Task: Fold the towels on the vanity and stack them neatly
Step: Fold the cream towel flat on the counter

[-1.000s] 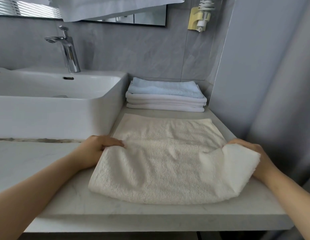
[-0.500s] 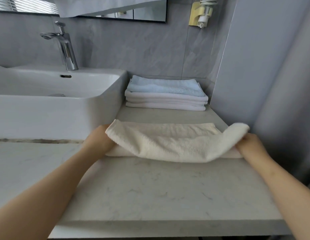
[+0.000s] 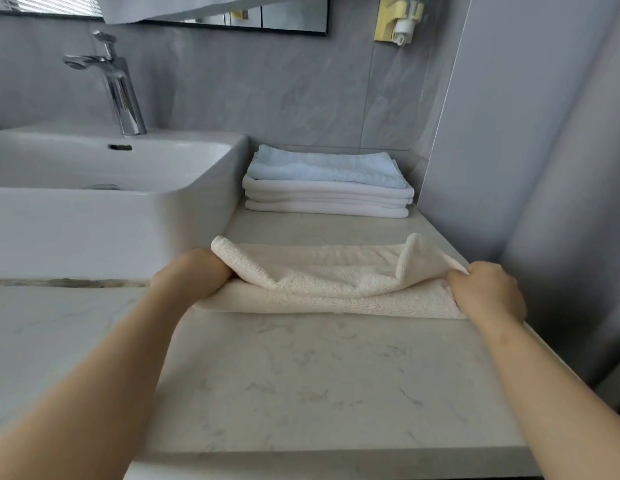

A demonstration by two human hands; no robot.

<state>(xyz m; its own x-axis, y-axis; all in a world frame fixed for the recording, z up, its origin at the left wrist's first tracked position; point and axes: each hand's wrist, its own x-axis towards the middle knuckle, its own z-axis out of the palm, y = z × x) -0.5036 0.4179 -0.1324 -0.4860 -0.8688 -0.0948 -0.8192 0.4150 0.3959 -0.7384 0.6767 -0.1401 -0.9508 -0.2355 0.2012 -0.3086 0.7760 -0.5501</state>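
Left hand [image 3: 192, 273] and right hand [image 3: 487, 292] each grip an end of the cream towel [image 3: 333, 285], folded lengthwise across mid-worktop [image 3: 301, 375]; stacked towels [image 3: 327, 183] sit in the back right corner

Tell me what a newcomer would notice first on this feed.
The cream towel lies half folded on the vanity top, with the left hand and right hand gripping its two ends. Behind it, against the back wall, sits a neat stack of folded white towels topped by a light blue towel. The white sink fills the left side.
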